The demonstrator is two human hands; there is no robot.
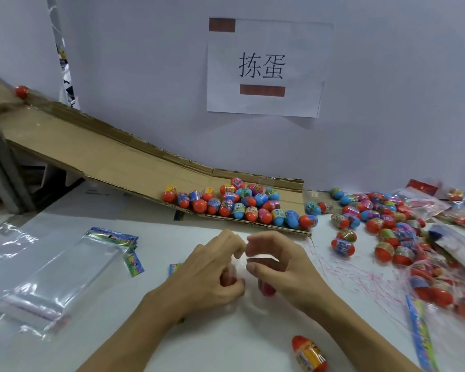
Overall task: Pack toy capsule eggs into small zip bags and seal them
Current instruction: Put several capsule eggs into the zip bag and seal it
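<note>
— Now, item one: what do the hands hold?

— Left hand (207, 275) and right hand (277, 267), fingers curled narrow, pinching a small clear zip bag (243, 264) between them over the white table (226, 342). Red capsule eggs (266, 288) show through the film under the right palm; how many, I cannot tell.

— Handling notes for the bag?

— Thin, soft, glossy film; likely slippery and light. Best taken at the top edge, either side of the zip strip, thumb against forefinger, as both hands appear to do.

— And the eggs?

— Hard plastic shells, smooth, rounded, prone to roll. Grip across the middle band. Probably not fragile, though a squeeze at the seam could pop the halves.

— Stock on hand?

— Loose eggs (242, 205) at the foot of the cardboard chute (91, 146); a second heap (381, 218) to the right; one stray egg (309, 353) near the right forearm; empty bags (65, 269) stacked left.
</note>
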